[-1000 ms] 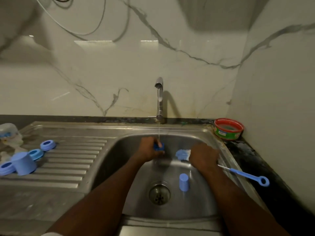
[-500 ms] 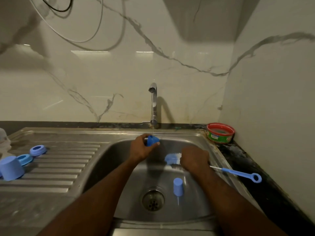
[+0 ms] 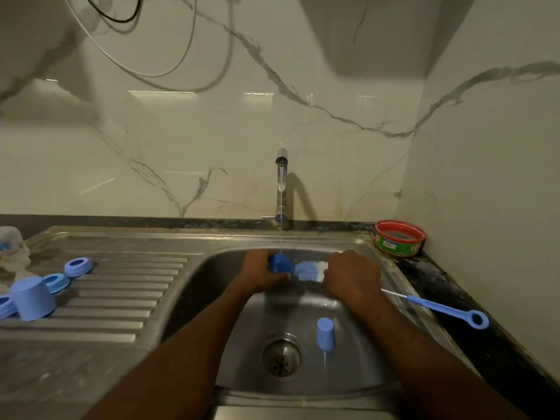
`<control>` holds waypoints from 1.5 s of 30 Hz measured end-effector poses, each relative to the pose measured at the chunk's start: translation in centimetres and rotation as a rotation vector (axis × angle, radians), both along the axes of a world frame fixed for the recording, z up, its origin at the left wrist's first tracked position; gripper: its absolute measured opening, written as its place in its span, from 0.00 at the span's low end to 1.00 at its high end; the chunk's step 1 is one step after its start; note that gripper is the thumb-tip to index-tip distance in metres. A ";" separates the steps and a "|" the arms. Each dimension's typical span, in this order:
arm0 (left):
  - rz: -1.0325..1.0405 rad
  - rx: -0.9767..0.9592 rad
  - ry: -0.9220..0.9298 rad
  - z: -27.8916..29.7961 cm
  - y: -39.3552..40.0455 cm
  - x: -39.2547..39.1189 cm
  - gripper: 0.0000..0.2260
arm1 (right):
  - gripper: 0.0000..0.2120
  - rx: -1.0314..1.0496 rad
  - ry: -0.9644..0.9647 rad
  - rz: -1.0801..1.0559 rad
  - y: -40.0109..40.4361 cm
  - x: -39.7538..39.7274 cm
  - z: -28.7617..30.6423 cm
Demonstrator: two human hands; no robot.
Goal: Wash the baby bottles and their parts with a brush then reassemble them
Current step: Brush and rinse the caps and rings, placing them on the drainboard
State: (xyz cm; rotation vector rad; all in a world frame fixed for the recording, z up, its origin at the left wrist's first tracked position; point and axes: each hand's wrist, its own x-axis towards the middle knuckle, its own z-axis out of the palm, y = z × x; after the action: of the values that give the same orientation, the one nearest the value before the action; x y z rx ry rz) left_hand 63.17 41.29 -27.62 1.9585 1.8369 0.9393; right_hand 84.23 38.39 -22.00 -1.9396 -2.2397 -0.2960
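Observation:
My left hand [image 3: 262, 272] grips a small blue bottle part [image 3: 281, 263] under the thin water stream from the tap [image 3: 281, 189]. My right hand [image 3: 353, 275] holds a bottle brush; its blue-and-white bristle head [image 3: 309, 270] points at the part, almost touching it. A blue cap [image 3: 325, 332] stands upside down in the sink basin [image 3: 348, 368] beside the drain [image 3: 281, 355]. On the draining board at left lie a blue cup-shaped cap [image 3: 31, 298] and blue screw rings [image 3: 78, 266] [image 3: 56, 281].
A thin blue brush with a ring handle [image 3: 445, 310] lies on the sink's right edge. A red-and-green tub [image 3: 399, 237] sits in the back right corner. A pale bottle [image 3: 10, 242] shows at the far left edge. Walls close in behind and to the right.
My left hand has turned the blue part under the stream, and the brush head has come closer to it. The view has shifted a little leftward.

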 end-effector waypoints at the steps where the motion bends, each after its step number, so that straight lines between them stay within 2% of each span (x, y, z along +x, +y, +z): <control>1: 0.002 0.005 -0.039 0.0 0.0 0.0 0.21 | 0.11 0.023 0.035 -0.006 -0.2 0.2 0.5; 4: 0.015 0.030 -0.171 0.3 0.1 0.1 0.21 | 0.09 0.100 0.128 0.004 -0.5 0.6 2.0; 7: 0.006 0.049 -0.331 0.6 -0.1 0.2 0.23 | 0.09 0.210 0.112 0.082 -1.2 -0.6 2.7; 11: -0.045 0.064 -0.455 0.6 0.0 0.5 0.24 | 0.10 0.192 0.110 0.174 -1.4 -1.2 1.9; 14: -0.095 0.036 -0.569 0.9 0.0 0.7 0.21 | 0.11 0.171 0.125 0.223 -0.5 -0.6 1.9; 18: -0.173 0.012 -0.511 0.7 -0.4 1.5 0.13 | 0.17 0.024 0.162 0.240 0.2 -1.8 1.3; 21: -0.193 0.013 -0.551 0.9 -0.4 2.0 0.17 | 0.14 0.102 0.175 0.202 0.8 -1.8 1.2; 24: -0.108 0.050 -0.609 1.1 0.0 1.7 0.20 | 0.13 0.124 0.171 0.216 1.0 -1.0 0.9; 29: -0.016 0.064 -0.561 0.9 0.2 1.3 0.23 | 0.16 0.137 0.141 0.251 0.5 -2.1 -0.1; 34: -0.160 0.049 -0.670 1.4 -0.2 1.4 0.24 | 0.14 0.195 0.171 0.187 0.5 -2.4 1.1; 38: -0.078 0.056 -0.772 1.8 -0.1 0.9 0.24 | 0.15 0.039 0.167 0.180 0.8 -0.3 1.8; 41: 0.000 -0.013 -0.820 1.4 0.1 0.2 0.25 | 0.15 0.133 0.158 0.219 0.1 -0.5 1.5; 45: -0.028 -0.050 -0.677 1.0 0.0 0.7 0.21 | 0.15 0.153 0.158 0.208 -0.2 -2.0 0.8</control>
State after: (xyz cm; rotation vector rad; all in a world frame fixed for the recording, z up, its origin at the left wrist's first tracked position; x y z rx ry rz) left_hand 63.89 41.26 -26.57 1.3807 1.4138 1.3232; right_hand 82.26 38.17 -21.20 -1.5819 -2.2203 -0.2664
